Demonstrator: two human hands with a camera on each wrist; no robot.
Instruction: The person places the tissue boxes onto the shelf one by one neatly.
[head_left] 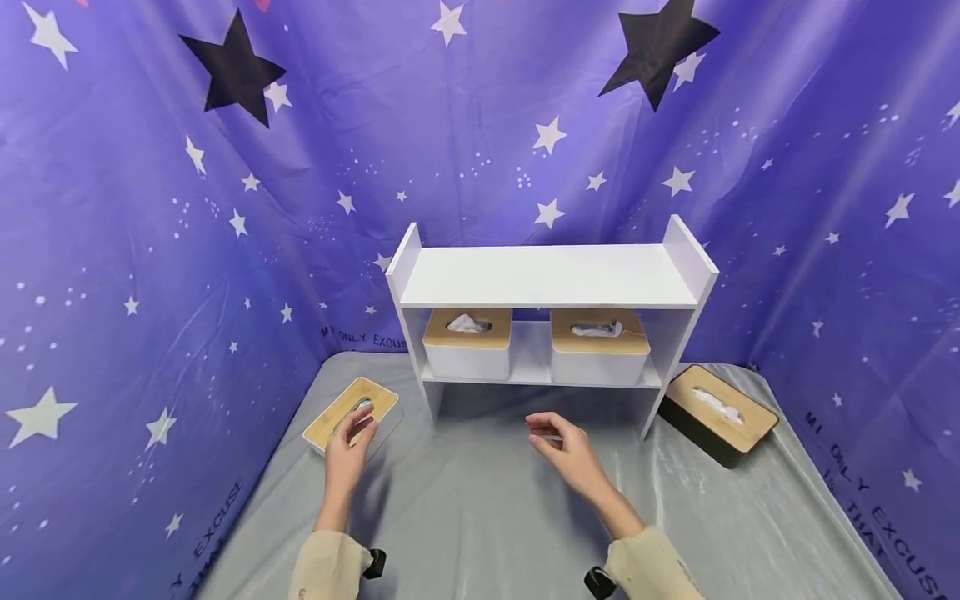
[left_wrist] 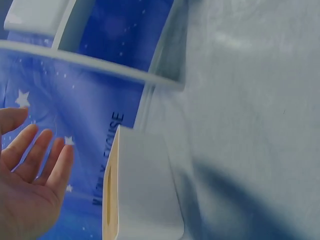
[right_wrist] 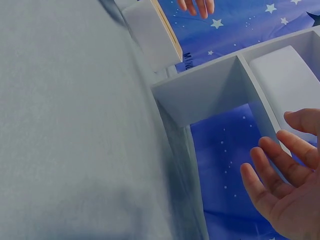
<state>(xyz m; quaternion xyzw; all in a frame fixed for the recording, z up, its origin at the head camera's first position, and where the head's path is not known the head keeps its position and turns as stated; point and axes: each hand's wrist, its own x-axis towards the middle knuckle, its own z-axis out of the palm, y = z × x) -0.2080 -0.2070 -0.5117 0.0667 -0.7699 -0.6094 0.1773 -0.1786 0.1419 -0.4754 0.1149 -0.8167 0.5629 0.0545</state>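
Note:
My left hand (head_left: pixel 347 450) hovers over a white tissue box (head_left: pixel 339 415) with a wooden lid, at the left of the cloth. Its fingers are spread and relaxed, with nothing in them; in the left wrist view the box (left_wrist: pixel 147 185) stands apart from the hand (left_wrist: pixel 37 175). Low before a white two-tier shelf (head_left: pixel 547 275), my right hand (head_left: pixel 572 457) is held in the air, fingers loosely bent and holding nothing. On the lower tier sit two more white tissue boxes, one on the left (head_left: pixel 468 364) and one on the right (head_left: pixel 597 368), each with tissue in its lid slot.
A dark green tissue box (head_left: pixel 693 427) with a wooden lid lies angled just right of the shelf. Grey cloth (head_left: pixel 480 517) covers the table. Purple star-patterned curtains (head_left: pixel 480 125) enclose the back and both sides.

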